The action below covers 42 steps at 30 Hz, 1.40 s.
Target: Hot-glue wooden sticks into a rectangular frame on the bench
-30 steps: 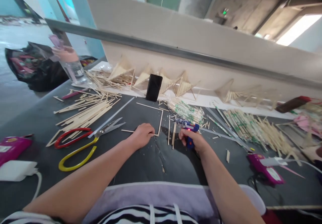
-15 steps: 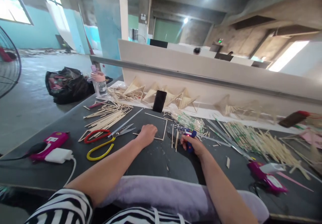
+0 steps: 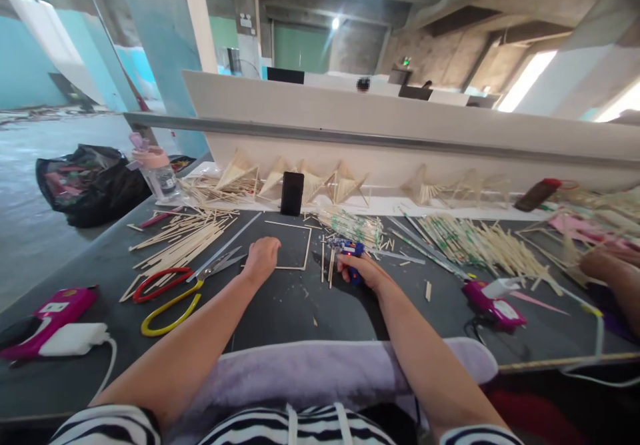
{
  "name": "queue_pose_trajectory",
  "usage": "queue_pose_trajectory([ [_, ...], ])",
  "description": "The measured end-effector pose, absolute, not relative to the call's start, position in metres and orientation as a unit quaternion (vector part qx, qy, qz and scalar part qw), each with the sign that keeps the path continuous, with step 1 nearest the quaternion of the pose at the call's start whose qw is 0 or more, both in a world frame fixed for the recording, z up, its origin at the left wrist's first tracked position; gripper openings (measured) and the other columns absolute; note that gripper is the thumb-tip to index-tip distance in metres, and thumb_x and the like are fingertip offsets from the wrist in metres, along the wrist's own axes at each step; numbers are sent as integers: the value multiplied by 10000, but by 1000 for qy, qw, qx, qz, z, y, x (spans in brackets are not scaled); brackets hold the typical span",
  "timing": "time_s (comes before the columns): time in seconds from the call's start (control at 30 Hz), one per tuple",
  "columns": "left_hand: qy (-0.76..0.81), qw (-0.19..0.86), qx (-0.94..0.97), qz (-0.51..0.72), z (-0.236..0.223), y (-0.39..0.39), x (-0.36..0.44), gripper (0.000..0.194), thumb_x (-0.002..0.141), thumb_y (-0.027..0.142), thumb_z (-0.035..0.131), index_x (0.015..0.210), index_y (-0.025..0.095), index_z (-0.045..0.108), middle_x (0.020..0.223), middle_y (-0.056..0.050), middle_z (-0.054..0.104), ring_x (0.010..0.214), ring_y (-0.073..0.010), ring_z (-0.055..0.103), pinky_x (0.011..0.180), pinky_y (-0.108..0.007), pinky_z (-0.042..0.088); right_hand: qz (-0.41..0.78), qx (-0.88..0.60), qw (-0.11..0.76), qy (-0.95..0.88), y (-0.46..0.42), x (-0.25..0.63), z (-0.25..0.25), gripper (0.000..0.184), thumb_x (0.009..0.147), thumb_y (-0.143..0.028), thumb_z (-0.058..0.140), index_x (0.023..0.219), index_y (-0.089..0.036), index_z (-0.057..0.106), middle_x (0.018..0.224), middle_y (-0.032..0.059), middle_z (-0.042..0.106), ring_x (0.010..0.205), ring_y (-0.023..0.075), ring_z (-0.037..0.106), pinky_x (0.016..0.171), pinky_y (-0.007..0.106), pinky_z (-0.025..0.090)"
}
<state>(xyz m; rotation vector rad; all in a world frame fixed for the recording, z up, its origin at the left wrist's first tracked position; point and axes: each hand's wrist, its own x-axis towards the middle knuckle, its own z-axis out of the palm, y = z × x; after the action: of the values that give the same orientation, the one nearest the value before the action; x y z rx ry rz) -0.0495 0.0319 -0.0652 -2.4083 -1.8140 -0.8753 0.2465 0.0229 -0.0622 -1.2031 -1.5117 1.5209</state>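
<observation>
My left hand [image 3: 263, 258] is curled over the left end of the lower stick of a three-sided stick frame [image 3: 308, 250] on the dark table. Its fingertips are turned away from me, so what they grip is hidden. My right hand [image 3: 367, 270] is wrapped around a blue hot glue gun [image 3: 354, 250], a small red light showing on its side. The gun's nose points left, near short loose sticks [image 3: 331, 265] lying between it and the frame. Left of my left hand are scissors [image 3: 193, 285] with one red and one yellow handle, blades apart.
A black phone [image 3: 292, 193] leans upright at the back, before stick models [image 3: 345, 181]. Sticks are piled left [image 3: 185, 245] and right [image 3: 475, 251]. Magenta power strips [image 3: 495, 303] with cables lie on both sides. Another person's hand [image 3: 613, 268] is at the right edge.
The view has swung right, bringing another person's hand in at the right edge. My left hand has slid slightly left along the frame's lower stick. The glue gun stays in my right hand.
</observation>
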Motion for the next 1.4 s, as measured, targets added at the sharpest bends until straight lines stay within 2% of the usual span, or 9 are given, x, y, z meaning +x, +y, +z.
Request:
queue_pose_trajectory([
  [0.6,-604,-45,-719,-340,-63,33,-49,246,914,213,349,882,188,591,927,-70,657,934,-221,580,788,-349,368,561,-489,335,-578,17,246,-59,382,740,-524,591,653,-153,606,462,4,577,432,113,513,473,232,377],
  [0.83,-587,-48,-738,-331,-61,24,-41,182,892,189,407,879,204,588,895,-51,650,898,-204,564,802,-352,345,531,-493,324,-608,12,249,-61,351,817,-501,538,703,-174,600,503,14,596,487,134,524,518,263,356],
  [1.0,-565,-60,-762,-313,-60,15,-34,182,896,198,408,854,208,584,866,-46,639,868,-194,550,798,-354,342,536,-492,311,-612,16,254,-68,341,823,-511,534,740,-188,603,549,26,598,517,156,530,532,290,362],
  [1.13,-582,-95,-754,-289,-54,15,-36,192,903,206,395,933,207,584,954,-55,637,926,-197,543,833,-362,348,540,-491,313,-608,15,253,-66,349,818,-525,533,739,-191,597,554,26,591,529,162,534,548,296,381],
  [1.23,-645,-111,-724,-218,-39,18,-57,270,842,136,432,1060,215,570,1088,-69,613,1030,-215,523,858,-370,359,528,-495,302,-620,14,252,-64,367,821,-538,521,750,-185,590,550,21,594,539,159,541,554,288,389],
  [1.4,-703,-107,-694,-114,-21,8,-114,462,671,41,486,1075,243,589,1169,-80,556,1098,-278,483,847,-421,376,507,-492,269,-654,15,253,-64,435,824,-592,485,784,-170,585,589,26,613,569,161,563,554,279,397],
])
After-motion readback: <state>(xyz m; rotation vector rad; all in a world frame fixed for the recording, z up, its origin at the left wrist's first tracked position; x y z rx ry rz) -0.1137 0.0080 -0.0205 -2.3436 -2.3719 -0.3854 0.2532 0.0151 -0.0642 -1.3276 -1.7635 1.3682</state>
